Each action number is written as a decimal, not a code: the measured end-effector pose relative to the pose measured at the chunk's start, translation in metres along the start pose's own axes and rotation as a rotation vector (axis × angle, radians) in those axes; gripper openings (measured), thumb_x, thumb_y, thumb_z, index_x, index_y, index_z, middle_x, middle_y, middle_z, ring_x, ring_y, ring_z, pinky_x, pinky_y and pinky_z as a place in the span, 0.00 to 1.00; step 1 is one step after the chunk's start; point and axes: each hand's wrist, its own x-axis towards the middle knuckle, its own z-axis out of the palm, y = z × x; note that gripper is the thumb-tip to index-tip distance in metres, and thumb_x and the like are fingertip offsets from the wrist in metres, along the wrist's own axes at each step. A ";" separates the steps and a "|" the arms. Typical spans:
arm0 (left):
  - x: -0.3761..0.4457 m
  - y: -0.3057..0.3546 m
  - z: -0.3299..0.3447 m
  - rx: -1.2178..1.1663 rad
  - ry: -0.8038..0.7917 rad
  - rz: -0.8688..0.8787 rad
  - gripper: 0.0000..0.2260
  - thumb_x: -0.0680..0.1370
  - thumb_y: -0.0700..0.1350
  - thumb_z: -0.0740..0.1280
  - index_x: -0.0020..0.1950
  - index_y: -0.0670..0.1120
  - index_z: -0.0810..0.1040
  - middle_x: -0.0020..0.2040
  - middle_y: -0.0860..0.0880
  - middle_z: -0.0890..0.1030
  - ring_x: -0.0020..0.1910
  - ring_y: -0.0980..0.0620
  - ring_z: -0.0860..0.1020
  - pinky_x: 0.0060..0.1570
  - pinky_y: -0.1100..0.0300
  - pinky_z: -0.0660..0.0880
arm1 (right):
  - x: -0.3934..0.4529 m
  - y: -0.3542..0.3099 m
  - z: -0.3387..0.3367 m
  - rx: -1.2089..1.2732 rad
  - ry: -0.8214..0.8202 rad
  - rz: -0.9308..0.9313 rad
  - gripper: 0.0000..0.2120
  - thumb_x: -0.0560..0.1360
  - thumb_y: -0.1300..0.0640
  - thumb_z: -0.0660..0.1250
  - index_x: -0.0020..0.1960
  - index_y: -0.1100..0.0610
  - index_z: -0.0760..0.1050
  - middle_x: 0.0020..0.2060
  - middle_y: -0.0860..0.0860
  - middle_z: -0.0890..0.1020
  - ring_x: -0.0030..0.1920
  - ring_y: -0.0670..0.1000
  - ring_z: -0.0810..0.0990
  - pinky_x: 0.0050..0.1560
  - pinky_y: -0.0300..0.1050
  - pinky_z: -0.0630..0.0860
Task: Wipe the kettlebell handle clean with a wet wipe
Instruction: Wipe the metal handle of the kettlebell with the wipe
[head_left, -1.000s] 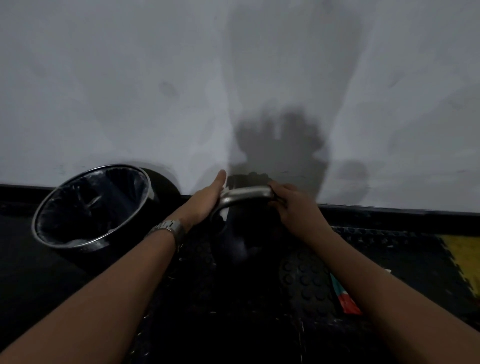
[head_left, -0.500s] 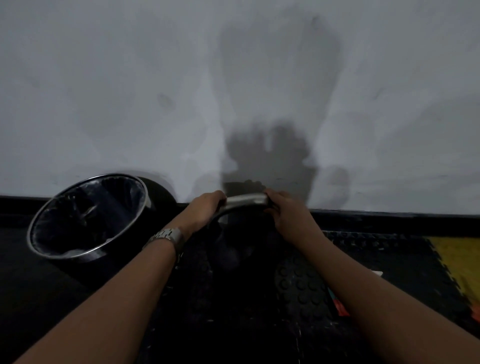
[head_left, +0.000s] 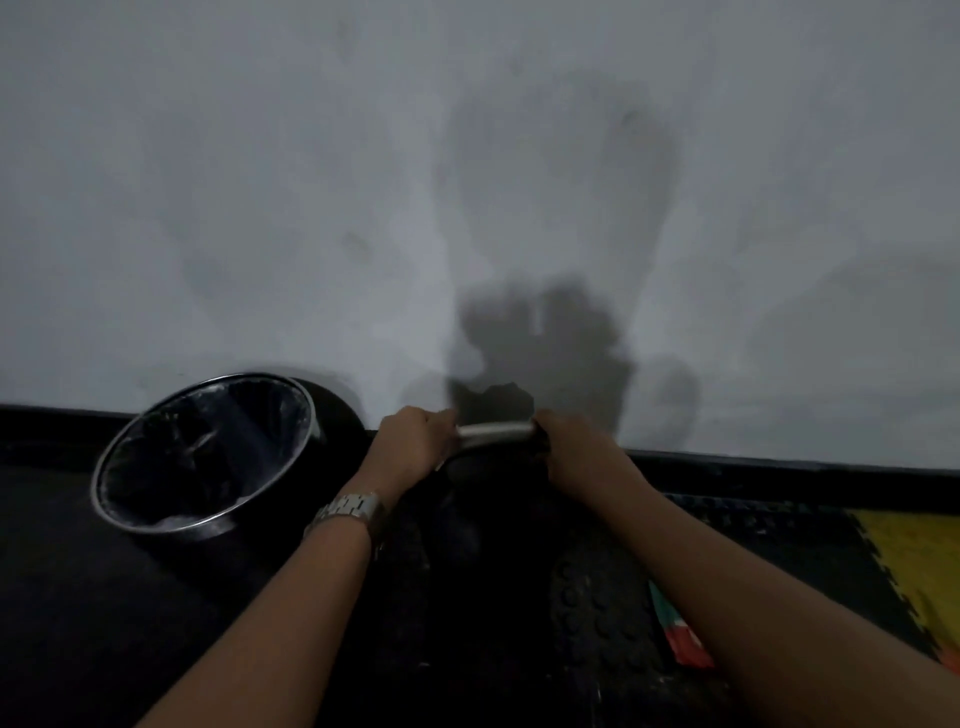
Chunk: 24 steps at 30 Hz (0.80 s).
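Note:
The kettlebell stands on the floor by the wall, its black body (head_left: 483, 499) dark and hard to make out. Its silver handle (head_left: 496, 430) shows as a short bright bar between my hands. My left hand (head_left: 410, 441), a metal watch on its wrist, grips the handle's left end with curled fingers. My right hand (head_left: 576, 447) grips the right end the same way. The wet wipe cannot be made out; if it lies under a hand, it is hidden.
A black bin with a silver rim (head_left: 176, 527) and a dark liner stands to the left, tilted toward me. A black studded mat (head_left: 597, 613) lies under my right arm, with a red and green packet (head_left: 680, 634) on it. A yellow mat (head_left: 914, 566) lies at right.
My left hand's fingers, stretched along the handle a second ago, have curled round its left end. A pale scrap seen then beside that hand no longer shows. My right hand keeps its grip.

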 end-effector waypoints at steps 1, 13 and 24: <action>-0.001 -0.001 -0.005 0.047 -0.011 0.032 0.24 0.75 0.53 0.49 0.56 0.41 0.77 0.50 0.41 0.81 0.49 0.42 0.78 0.40 0.59 0.64 | -0.001 0.000 0.002 0.022 0.005 0.006 0.14 0.70 0.62 0.64 0.55 0.54 0.71 0.49 0.59 0.80 0.51 0.61 0.79 0.48 0.50 0.77; 0.001 0.008 -0.014 -0.087 -0.078 0.026 0.13 0.75 0.41 0.65 0.54 0.54 0.84 0.44 0.56 0.81 0.49 0.57 0.79 0.46 0.71 0.67 | -0.002 -0.005 0.009 0.128 0.094 0.062 0.22 0.65 0.62 0.66 0.59 0.54 0.73 0.50 0.59 0.81 0.53 0.60 0.79 0.54 0.47 0.74; 0.006 0.019 -0.021 -0.005 -0.020 0.029 0.11 0.72 0.42 0.69 0.47 0.55 0.86 0.35 0.60 0.81 0.36 0.64 0.78 0.40 0.72 0.73 | 0.000 0.007 -0.003 0.192 -0.028 0.010 0.22 0.69 0.60 0.66 0.63 0.51 0.75 0.57 0.56 0.80 0.60 0.56 0.77 0.61 0.43 0.71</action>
